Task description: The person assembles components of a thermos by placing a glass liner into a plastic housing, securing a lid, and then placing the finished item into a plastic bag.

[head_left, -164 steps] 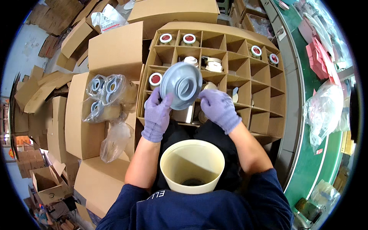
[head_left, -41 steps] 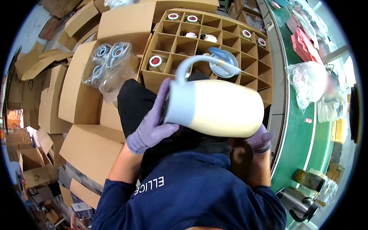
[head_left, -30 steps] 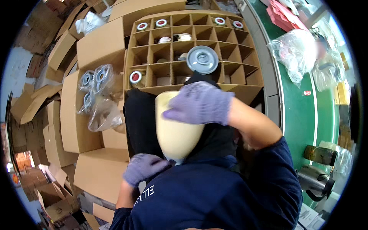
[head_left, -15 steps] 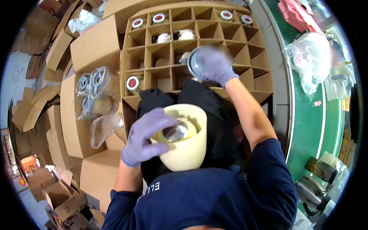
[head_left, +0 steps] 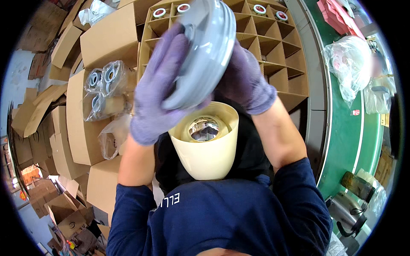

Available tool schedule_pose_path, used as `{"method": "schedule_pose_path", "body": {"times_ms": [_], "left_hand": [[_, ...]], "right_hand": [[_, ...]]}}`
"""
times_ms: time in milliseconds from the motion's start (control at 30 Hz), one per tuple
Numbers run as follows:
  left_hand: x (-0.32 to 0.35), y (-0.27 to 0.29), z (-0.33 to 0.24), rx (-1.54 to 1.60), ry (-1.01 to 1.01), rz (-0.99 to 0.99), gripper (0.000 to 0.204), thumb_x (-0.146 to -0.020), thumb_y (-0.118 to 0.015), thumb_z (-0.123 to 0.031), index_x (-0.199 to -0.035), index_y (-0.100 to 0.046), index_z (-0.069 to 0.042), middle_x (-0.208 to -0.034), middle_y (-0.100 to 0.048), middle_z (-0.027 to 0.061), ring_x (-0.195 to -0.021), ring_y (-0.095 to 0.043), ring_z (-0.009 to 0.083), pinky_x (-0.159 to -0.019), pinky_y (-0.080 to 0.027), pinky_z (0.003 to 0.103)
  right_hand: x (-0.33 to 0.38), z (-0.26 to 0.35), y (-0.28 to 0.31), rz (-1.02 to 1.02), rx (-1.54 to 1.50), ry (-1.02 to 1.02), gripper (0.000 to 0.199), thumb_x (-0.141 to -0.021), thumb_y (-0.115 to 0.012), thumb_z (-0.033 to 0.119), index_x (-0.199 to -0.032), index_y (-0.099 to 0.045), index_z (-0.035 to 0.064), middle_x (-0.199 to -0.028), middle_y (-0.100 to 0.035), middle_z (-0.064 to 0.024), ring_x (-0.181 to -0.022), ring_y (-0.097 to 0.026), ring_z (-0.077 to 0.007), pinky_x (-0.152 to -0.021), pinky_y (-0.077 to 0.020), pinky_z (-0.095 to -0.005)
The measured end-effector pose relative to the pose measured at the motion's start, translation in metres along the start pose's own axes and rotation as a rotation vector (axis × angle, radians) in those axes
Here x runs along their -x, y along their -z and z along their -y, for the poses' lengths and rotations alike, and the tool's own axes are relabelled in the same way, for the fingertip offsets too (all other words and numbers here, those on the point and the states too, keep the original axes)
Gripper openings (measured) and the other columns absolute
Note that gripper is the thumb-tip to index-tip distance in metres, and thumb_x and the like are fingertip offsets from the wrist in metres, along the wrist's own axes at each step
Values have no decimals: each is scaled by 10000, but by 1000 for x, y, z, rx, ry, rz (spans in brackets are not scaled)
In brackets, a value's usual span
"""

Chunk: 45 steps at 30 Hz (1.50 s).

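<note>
A grey round plastic cover (head_left: 205, 59), tilted steeply and smeared by motion, is held up between my two purple-gloved hands. My left hand (head_left: 158, 89) grips its left and lower edge. At its right side, my right hand (head_left: 247, 77) is closed on it, with the fingertips hidden behind it. Below, a cream plastic vacuum-flask body (head_left: 209, 160) stands on my lap with its wide opening upward. Inside sits a shiny mirrored glass liner (head_left: 204, 129), ringed by a cream collar. Neither hand touches the flask body.
Beyond my lap stands a divided carton (head_left: 273, 55) holding several red-centred round pieces. Open cardboard flaps and bagged grey ring parts (head_left: 104, 87) lie to the left. On the right runs a green workbench (head_left: 348, 141) with plastic bags, pink sheets and a metal kettle (head_left: 346, 211).
The grey cover has come from over the carton toward me and up. My left hand has left the flask body and joined my right hand on the cover.
</note>
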<state>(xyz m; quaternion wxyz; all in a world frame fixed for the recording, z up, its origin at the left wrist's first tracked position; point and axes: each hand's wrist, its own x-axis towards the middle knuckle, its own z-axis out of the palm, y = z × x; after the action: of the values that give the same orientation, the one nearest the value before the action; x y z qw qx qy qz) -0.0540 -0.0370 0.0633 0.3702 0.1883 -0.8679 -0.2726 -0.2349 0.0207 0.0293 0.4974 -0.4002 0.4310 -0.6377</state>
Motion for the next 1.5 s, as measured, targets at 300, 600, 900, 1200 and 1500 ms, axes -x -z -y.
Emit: {"method": "schedule_pose_path", "body": {"times_ms": [300, 600, 900, 1200, 1500], "left_hand": [[46, 34, 39, 666, 109, 652, 884, -647, -831, -566, -1296, -657, 9, -1324, -640, 202, -1235, -602, 366, -1076, -445, 457], [64, 10, 48, 825, -35, 367, 440, -770, -731, -315, -1066, -768, 8, -1130, -729, 198, -1255, -573, 432, -1193, -230, 588], [86, -13, 52, 764, 78, 256, 510, -988, -448, -386, -1131, -740, 6, -1195, -707, 192, -1303, -551, 382, -1213, -204, 545], [50, -6, 10, 730, 604, -60, 388, -994, -435, -171, -1231, -680, 15, -1360, -602, 235, -1364, -501, 332, -1181, -312, 404], [87, -4, 53, -139, 245, 509, 522, -974, -466, -301, -1395, -587, -17, -1521, -488, 183, -1480, -355, 334, -1235, -180, 449]], "right_hand": [[86, -39, 15, 64, 350, 377, 579, -1047, -461, 480, -1265, -643, -25, -1203, -670, -179, -1125, -630, -279, -1036, -445, -385], [82, -45, 32, 246, 64, 282, 346, -894, -698, 333, -956, -765, -1, -1030, -742, -140, -1042, -677, -270, -1155, -366, -504], [98, -33, 35, 302, 281, 391, 355, -937, -639, 337, -1080, -747, 30, -1099, -725, -139, -1055, -672, -297, -1115, -398, -474], [90, -28, 38, 52, 420, 119, 647, -1033, -396, 517, -1350, -578, -17, -1354, -593, -238, -1305, -538, -413, -1120, -389, -504], [86, -47, 36, 138, 138, 24, 558, -1064, -390, 407, -1387, -551, -19, -1448, -523, -236, -1396, -457, -394, -1188, -317, -444]]}}
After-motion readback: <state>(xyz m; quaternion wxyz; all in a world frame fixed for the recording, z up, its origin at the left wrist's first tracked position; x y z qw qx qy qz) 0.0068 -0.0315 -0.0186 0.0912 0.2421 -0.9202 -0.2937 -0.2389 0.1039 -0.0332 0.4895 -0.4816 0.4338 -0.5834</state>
